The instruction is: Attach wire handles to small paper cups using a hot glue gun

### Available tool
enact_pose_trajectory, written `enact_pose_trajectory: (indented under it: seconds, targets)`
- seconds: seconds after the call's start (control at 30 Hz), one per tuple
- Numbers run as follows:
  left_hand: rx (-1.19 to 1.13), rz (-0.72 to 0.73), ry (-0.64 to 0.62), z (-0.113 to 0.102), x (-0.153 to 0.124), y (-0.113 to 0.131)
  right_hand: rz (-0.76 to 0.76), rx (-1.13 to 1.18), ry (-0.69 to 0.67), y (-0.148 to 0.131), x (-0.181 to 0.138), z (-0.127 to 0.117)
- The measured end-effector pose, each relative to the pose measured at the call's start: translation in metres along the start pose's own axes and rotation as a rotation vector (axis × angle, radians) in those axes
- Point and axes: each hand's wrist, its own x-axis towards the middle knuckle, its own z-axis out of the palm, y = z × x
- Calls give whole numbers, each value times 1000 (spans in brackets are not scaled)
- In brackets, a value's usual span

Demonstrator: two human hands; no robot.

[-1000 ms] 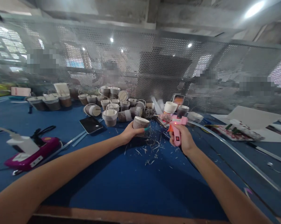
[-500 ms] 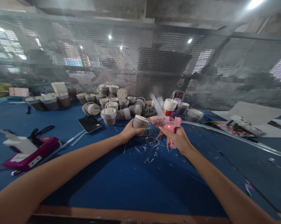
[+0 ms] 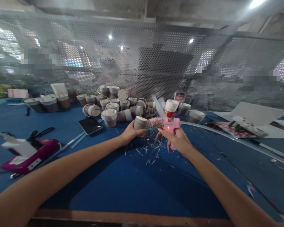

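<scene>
My left hand [image 3: 130, 134] is closed around a small paper cup [image 3: 141, 123] with a grey-brown wrap, tilted with its rim up. My right hand [image 3: 178, 138] grips a pink hot glue gun [image 3: 171, 123] by its handle; a small red light glows on its side. The gun's nozzle points left and meets the cup's right side near the rim; whether it touches cannot be made out. A clear glue stick [image 3: 198, 125] trails from the back of the gun to the right. Below both hands lie whitish scraps [image 3: 151, 151].
Several wrapped cups with handles [image 3: 109, 117] stand or lie at the back. A phone [image 3: 90, 125] is left of my left hand. A purple power strip [image 3: 31, 157] sits at far left. Stacked paper cups [image 3: 171, 107] stand behind the gun. A perforated screen [image 3: 123, 69] runs behind.
The glue gun and my right hand have shifted slightly left, along the cup's rim. My left hand still holds the cup in nearly the same place.
</scene>
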Motion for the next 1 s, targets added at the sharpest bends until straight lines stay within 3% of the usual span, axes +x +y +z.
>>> enact_pose_trajectory:
  seconds: [1.0]
  targets:
    - [-89, -17, -13, -1, 0, 0, 39, -45, 27, -3, 0, -5]
